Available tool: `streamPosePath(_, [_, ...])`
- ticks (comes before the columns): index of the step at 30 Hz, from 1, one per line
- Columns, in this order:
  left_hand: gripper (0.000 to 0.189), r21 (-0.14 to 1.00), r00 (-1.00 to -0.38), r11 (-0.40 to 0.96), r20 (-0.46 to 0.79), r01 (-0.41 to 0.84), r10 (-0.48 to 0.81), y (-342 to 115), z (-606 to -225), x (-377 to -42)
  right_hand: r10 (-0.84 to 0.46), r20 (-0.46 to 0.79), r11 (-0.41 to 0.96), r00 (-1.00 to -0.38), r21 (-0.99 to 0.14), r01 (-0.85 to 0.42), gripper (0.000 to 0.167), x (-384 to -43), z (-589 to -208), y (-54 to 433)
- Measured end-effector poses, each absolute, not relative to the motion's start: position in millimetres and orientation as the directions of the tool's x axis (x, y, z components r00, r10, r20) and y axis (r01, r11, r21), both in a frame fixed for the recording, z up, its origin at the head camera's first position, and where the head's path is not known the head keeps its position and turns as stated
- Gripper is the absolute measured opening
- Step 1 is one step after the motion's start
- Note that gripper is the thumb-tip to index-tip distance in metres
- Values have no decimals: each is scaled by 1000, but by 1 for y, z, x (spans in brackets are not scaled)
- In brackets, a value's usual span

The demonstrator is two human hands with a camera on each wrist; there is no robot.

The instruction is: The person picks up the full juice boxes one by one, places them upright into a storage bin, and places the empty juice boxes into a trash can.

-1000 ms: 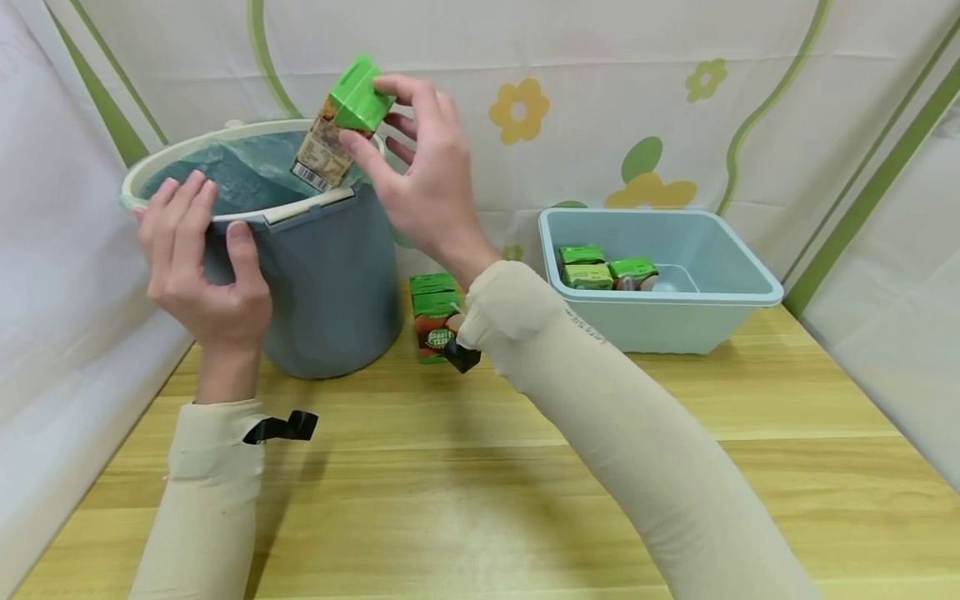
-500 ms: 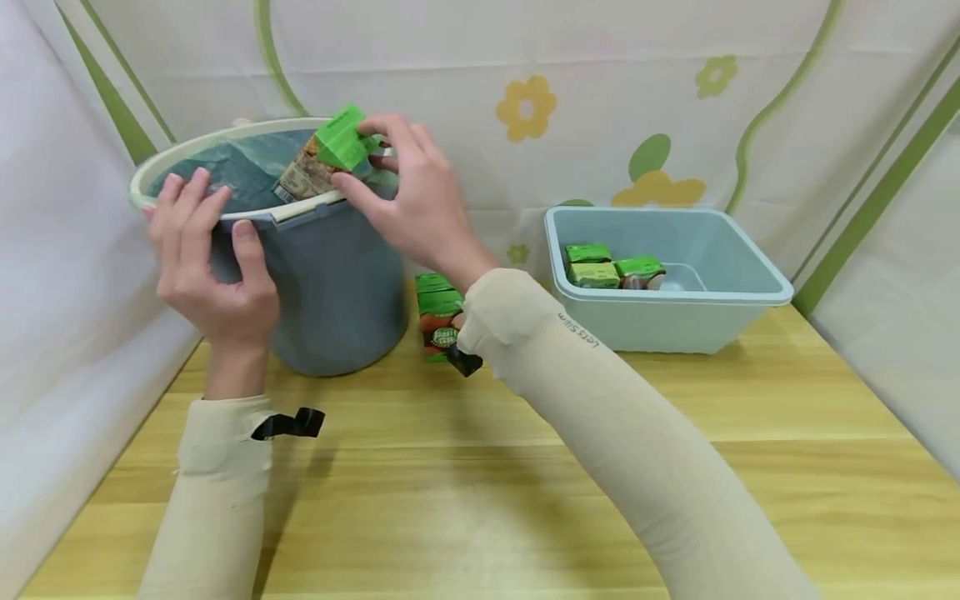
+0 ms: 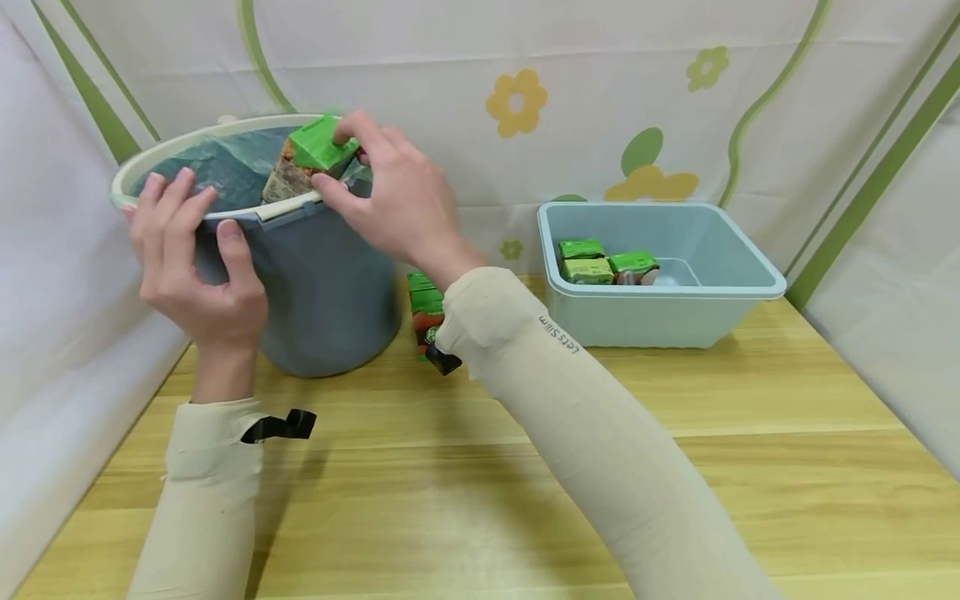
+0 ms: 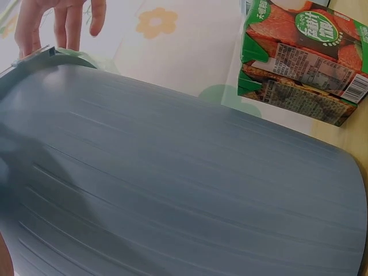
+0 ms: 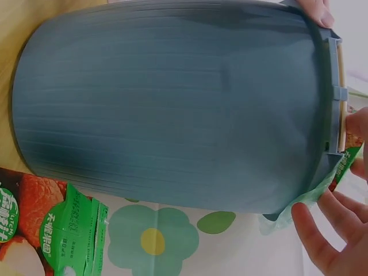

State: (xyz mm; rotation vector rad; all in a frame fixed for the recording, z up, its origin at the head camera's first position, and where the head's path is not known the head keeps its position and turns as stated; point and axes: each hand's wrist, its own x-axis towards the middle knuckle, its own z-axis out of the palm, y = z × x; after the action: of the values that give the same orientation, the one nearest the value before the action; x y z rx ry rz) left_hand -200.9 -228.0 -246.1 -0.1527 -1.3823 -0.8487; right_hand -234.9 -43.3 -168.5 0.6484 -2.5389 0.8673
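A blue-grey trash bin (image 3: 330, 283) with a cream rim and a teal bag inside stands at the left. My left hand (image 3: 198, 271) grips its near rim, fingers over the edge and thumb on the outer wall. Thumb and fingers of my right hand (image 3: 401, 196) pinch a small juice carton (image 3: 318, 143) with a bright green top. Tilted, the carton has its lower part inside the bin mouth, behind the rim. In the right wrist view only a sliver of this carton (image 5: 348, 164) shows past the rim.
Beside the bin, juice cartons (image 4: 310, 40) stand on the wooden table (image 3: 420, 500), partly behind my right wrist in the head view. At the right is a light blue basket (image 3: 645, 321) with several green-topped cartons (image 3: 587, 271) in its left part. A flowered cloth (image 3: 600, 100) hangs behind.
My right hand has moved down and slightly left, bringing the juice carton from above the rim to partly inside the bin. The left hand keeps its place on the rim.
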Motion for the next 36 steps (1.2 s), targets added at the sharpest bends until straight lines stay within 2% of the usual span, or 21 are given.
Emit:
streamPosePath(9, [39,370,-55,708,903,602,-426,-230,-246,-201,-310,480,688,-821,-483,-542,35,-235,-169,-43])
streamPosePath(25, [39,369,-52,707,903,603,-426,-225,-242,-196,-348,488,614,-800,-527,-588,41,-235,-175,-34])
streamPosePath(28, [39,367,-49,709,904,603,-425,-224,-243,-197,-366,505,565,-782,-547,-618,40,-236,-179,-29])
streamPosePath(32, [39,362,-46,712,906,602,-422,-225,-245,-199,-405,537,428,-740,-604,-672,42,-238,-187,-18])
streamPosePath(36, [38,362,-44,711,905,604,-423,-224,-245,-200,-423,513,310,-747,-692,-652,49,-239,-196,-4])
